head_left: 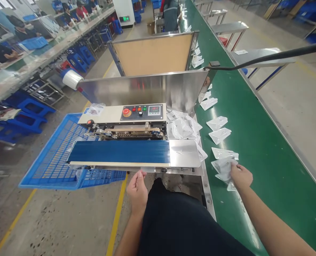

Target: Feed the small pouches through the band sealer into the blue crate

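Right now, factory floor w/ long green conveyor belt [264, 149]. Right hand [240, 176] clamped on clear pouches [223, 167] at belt's near left edge; approx. 4 more pouches lie beyond. Left hand [137, 190], fingers curled together, sits below sealer machine [136, 135]. One blue crate [53, 160] on sealer's left.

Green conveyor belt [256, 142] running lengthwise along the right side, edged by a steel rail. Clear plastic pouches [218, 135] lie singly on its near-left strip, with further pouches scattered toward the far end. Left of the belt, the sealing machine's blue band [120, 152] ends at a steel plate [184, 153]; a heap of pouches [182, 128] rests just behind that plate. A blue crate [53, 160] sits under the band's left end.
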Demonstrator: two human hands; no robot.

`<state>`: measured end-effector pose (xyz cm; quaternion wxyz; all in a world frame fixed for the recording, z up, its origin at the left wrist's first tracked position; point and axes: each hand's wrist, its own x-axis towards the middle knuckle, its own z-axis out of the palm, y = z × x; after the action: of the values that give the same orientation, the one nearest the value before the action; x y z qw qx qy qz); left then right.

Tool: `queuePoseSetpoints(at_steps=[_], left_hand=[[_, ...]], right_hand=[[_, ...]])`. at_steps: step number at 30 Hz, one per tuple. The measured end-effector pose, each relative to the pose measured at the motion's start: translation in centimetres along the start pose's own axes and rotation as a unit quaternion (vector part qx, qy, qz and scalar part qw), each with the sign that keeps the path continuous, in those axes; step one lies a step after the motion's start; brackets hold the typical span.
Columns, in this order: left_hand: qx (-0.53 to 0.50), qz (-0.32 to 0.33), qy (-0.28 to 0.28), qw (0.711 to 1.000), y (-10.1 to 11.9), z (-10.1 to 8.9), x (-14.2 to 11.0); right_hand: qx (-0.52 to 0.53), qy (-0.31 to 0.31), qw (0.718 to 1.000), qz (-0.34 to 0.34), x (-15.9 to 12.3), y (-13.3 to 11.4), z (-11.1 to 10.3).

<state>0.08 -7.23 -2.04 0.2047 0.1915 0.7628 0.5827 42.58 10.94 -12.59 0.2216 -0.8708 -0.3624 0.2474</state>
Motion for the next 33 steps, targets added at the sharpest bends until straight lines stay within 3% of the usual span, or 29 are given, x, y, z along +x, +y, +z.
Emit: queuePoseSetpoints(at_steps=[3,6,10,14,16,19,23,28,33], left_hand=[[0.006,0.036,-0.062,0.997,0.4,1.7,0.6],[0.01,0.105,-0.18,0.978,1.4,4.9,1.9],[-0.005,0.187,-0.323,0.928,3.7,10.3,3.7],[-0.021,0.179,-0.416,0.891,4.6,13.9,5.0],[-0.024,0.13,-0.412,0.902,3.9,14.7,5.7],[-0.036,0.007,-0.342,0.939,2.3,15.4,7.2],[-0.048,-0.126,-0.299,0.945,0.9,16.2,9.9],[-0.065,-0.152,-0.259,0.952,1.0,15.6,13.1],[-0.093,-0.138,-0.233,0.958,1.3,11.5,15.8]], right_hand=[[-0.041,0.021,0.985,-0.168,-3.1,-2.9,-2.4],[-0.017,0.004,0.95,-0.311,-7.4,-7.1,-4.4],[0.02,-0.117,0.909,-0.399,-12.8,-14.2,-4.5],[0.047,-0.231,0.883,-0.405,-15.4,-19.6,-2.1],[0.051,-0.258,0.886,-0.381,-15.4,-20.8,-0.5],[0.047,-0.283,0.908,-0.304,-14.1,-21.6,2.1],[0.032,-0.319,0.934,-0.16,-12.6,-23.6,5.7],[0.03,-0.342,0.924,-0.168,-13.5,-27.6,9.1],[0.034,-0.367,0.909,-0.194,-14.5,-27.3,8.8]])
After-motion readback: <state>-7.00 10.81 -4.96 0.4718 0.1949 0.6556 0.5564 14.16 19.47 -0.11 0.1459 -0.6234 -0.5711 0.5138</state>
